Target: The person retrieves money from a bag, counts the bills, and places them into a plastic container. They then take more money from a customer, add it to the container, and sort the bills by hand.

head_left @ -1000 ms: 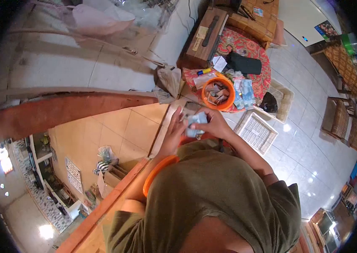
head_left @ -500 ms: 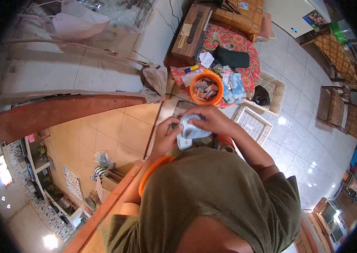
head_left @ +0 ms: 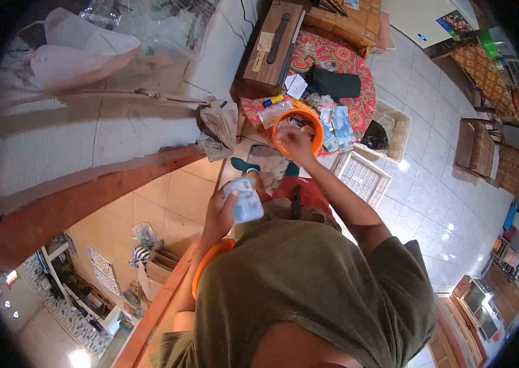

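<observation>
My left hand [head_left: 218, 213] is closed around a stack of bluish banknotes [head_left: 248, 203], thumb on top, held in front of my shirt. My right hand [head_left: 296, 145] reaches down into an orange bucket [head_left: 319, 136] on the table. Its fingers are blurred, and whether they pinch anything cannot be made out. Crumpled paper notes [head_left: 301, 119] show inside the bucket beyond the fingers. Beside the bucket, to its right, more blue banknotes [head_left: 340, 126] lie in flat piles.
A red patterned cloth [head_left: 364, 92] covers the round table. On it are a dark pouch [head_left: 336, 83], a white paper [head_left: 296, 86] and a yellow-blue marker [head_left: 273, 100]. A wooden box [head_left: 275, 46] stands behind. White plastic crates [head_left: 364, 181] sit on the floor at right.
My right hand has left the banknotes and moved forward into the orange bucket. My left hand has drawn slightly back and left, keeping the stack.
</observation>
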Demonstrator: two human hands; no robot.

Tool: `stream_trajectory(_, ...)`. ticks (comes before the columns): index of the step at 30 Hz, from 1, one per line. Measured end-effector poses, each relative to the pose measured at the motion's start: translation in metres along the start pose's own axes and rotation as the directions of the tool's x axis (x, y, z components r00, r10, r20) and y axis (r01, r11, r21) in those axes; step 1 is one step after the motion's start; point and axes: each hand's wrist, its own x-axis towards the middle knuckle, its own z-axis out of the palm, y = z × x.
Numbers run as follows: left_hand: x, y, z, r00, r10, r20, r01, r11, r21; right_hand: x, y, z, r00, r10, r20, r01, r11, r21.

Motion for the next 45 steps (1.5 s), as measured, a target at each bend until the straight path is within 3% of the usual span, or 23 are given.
stream_trajectory(2, 0.010, -0.007, -0.008, 0.994, 0.104, -0.024, -0.106, 0.993, -0.059, 0.013, 0.051, -0.012, 0.988, 0.114, -0.107, -0.150, 0.884, -0.443)
stream_trajectory(3, 0.012, -0.001, -0.007, 0.996, 0.062, -0.058, -0.075, 0.966, -0.247, 0.020, 0.070, -0.007, 0.987, 0.110, -0.116, -0.150, 0.886, -0.439)
stream_trajectory(4, 0.014, 0.003, -0.008, 0.997, 0.009, -0.082, -0.044, 0.903, -0.427, 0.025, 0.083, -0.001, 0.989, 0.016, -0.145, -0.101, 0.792, -0.602)
stream_trajectory(5, 0.019, -0.001, -0.017, 0.999, -0.009, -0.046, -0.012, 0.897, -0.442, 0.028, 0.095, 0.003, 0.985, -0.078, -0.155, -0.064, 0.665, -0.744)
stream_trajectory(6, 0.021, 0.007, -0.016, 0.999, -0.012, -0.044, -0.008, 0.898, -0.439, 0.030, 0.096, 0.006, 0.985, -0.075, -0.158, -0.068, 0.667, -0.742)
stream_trajectory(8, 0.020, 0.026, -0.013, 0.999, 0.044, -0.024, -0.049, 0.748, -0.662, 0.027, 0.089, 0.015, 0.995, -0.041, -0.095, -0.065, 0.472, -0.879)
stream_trajectory(12, 0.031, 0.005, -0.037, 0.993, 0.066, 0.098, 0.014, 0.758, -0.652, 0.020, 0.086, 0.000, 0.999, -0.035, 0.023, 0.037, 0.509, -0.860)
stream_trajectory(14, 0.037, 0.003, -0.037, 0.993, 0.085, 0.079, -0.012, 0.751, -0.660, 0.013, 0.084, -0.010, 0.973, 0.161, -0.168, -0.232, 0.717, -0.657)
stream_trajectory(15, 0.039, 0.003, -0.034, 0.993, 0.099, 0.057, -0.036, 0.743, -0.668, 0.010, 0.076, -0.019, 0.972, 0.161, -0.171, -0.234, 0.712, -0.662)
stream_trajectory(16, 0.042, 0.005, -0.030, 0.993, 0.100, 0.066, -0.030, 0.741, -0.671, 0.007, 0.062, -0.031, 0.950, 0.274, -0.148, -0.306, 0.913, -0.272)
stream_trajectory(17, 0.044, 0.009, -0.025, 0.988, 0.139, 0.060, -0.059, 0.716, -0.696, 0.004, 0.047, -0.041, 0.928, 0.364, -0.081, -0.346, 0.922, 0.172)
stream_trajectory(22, 0.055, 0.009, -0.004, 0.997, 0.080, 0.009, -0.050, 0.702, -0.710, -0.002, -0.013, -0.082, 0.902, 0.396, -0.175, -0.306, 0.869, 0.388)
stream_trajectory(24, 0.055, 0.013, 0.010, 0.999, 0.019, -0.047, -0.045, 0.769, -0.637, -0.002, -0.031, -0.095, 0.865, 0.501, -0.039, -0.373, 0.692, 0.618)
stream_trajectory(25, 0.059, 0.010, 0.014, 0.999, 0.005, -0.052, -0.033, 0.822, -0.569, 0.006, -0.089, -0.086, 0.825, 0.562, -0.052, -0.394, 0.639, 0.661)
stream_trajectory(29, 0.063, 0.010, 0.042, 0.999, -0.025, -0.035, 0.007, 0.897, -0.442, -0.003, -0.143, -0.070, 0.871, 0.453, 0.191, -0.467, 0.640, 0.610)
stream_trajectory(32, 0.069, 0.001, 0.058, 0.992, 0.125, 0.011, -0.113, 0.933, -0.341, -0.016, -0.158, -0.042, 0.916, 0.393, 0.081, -0.384, 0.800, 0.461)
stream_trajectory(34, 0.066, 0.011, 0.068, 0.984, 0.171, -0.056, -0.180, 0.917, -0.356, -0.021, -0.170, -0.028, 0.929, 0.366, 0.062, -0.344, 0.786, 0.513)
stream_trajectory(36, 0.067, 0.014, 0.070, 0.974, 0.137, -0.180, -0.188, 0.934, -0.304, -0.026, -0.188, -0.022, 0.949, 0.300, -0.101, -0.224, 0.862, 0.455)
stream_trajectory(40, 0.070, 0.002, 0.071, 0.966, 0.204, -0.160, -0.229, 0.960, -0.159, -0.039, -0.182, -0.022, 0.932, 0.362, 0.027, -0.349, 0.874, 0.338)
stream_trajectory(41, 0.069, 0.001, 0.072, 0.965, 0.206, -0.160, -0.231, 0.960, -0.160, -0.039, -0.180, -0.024, 0.923, 0.385, 0.015, -0.358, 0.841, 0.405)
stream_trajectory(43, 0.068, 0.002, 0.071, 0.993, 0.077, -0.094, -0.118, 0.802, -0.586, -0.035, -0.186, -0.036, 0.890, 0.455, 0.041, -0.426, 0.794, 0.435)
stream_trajectory(44, 0.068, 0.001, 0.067, 0.992, 0.079, -0.098, -0.122, 0.801, -0.585, -0.034, -0.186, -0.041, 0.849, 0.523, 0.071, -0.492, 0.737, 0.463)
stream_trajectory(45, 0.068, 0.002, 0.063, 0.999, 0.000, -0.046, -0.035, 0.650, -0.759, -0.033, -0.184, -0.044, 0.867, 0.495, 0.055, -0.458, 0.749, 0.479)
